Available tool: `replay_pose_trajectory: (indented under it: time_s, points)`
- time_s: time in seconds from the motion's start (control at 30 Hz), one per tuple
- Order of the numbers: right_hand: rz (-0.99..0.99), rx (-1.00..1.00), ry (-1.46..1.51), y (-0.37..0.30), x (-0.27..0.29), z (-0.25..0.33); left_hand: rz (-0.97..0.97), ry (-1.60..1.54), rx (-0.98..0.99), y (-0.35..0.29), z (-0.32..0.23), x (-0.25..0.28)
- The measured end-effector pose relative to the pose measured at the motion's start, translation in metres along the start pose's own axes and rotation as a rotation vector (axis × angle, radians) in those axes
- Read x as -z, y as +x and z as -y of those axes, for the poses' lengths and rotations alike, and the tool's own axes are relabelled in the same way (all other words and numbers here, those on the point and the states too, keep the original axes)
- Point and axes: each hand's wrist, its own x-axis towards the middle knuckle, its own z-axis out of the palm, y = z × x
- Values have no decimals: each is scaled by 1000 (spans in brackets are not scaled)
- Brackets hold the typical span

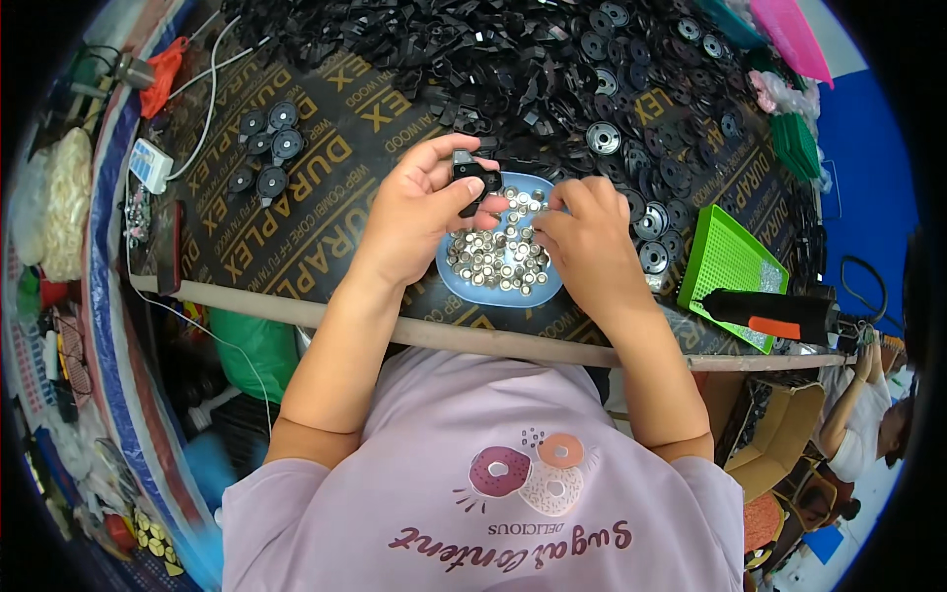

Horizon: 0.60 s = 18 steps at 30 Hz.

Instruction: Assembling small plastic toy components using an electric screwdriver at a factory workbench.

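Observation:
My left hand [419, 212] is closed round a small black plastic part [470, 185], gripping it between thumb and fingers just above the rim of a blue tray [452, 282]. In that tray lies a heap of small round silver metal pieces [498, 261]. Over the tray's right side, my right hand [590, 237] has its thumb and fingers drawn together in a pinch. Whatever those fingertips hold, if anything, is hidden from this view.
Black plastic parts [464, 69] pile up across the table's far side, with black and silver discs [604, 138] to the right. Several assembled round parts [286, 145] lie at left. A green basket [705, 259] and a black-and-orange tool [769, 314] are at right.

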Motion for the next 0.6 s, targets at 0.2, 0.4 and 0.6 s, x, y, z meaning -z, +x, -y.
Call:
replay_pose_trajectory:
  time_s: [0.2,0.4,0.6]
  points:
    - [91,114,-95,9,-12,3,-31,-17,20,-1,10,6]
    - [-53,-177,423,3,-3,-5,16,17,-5,-4,18,2]
    - [20,-567,1506,-8,2,-10,50,74,29,-11,19,-27]
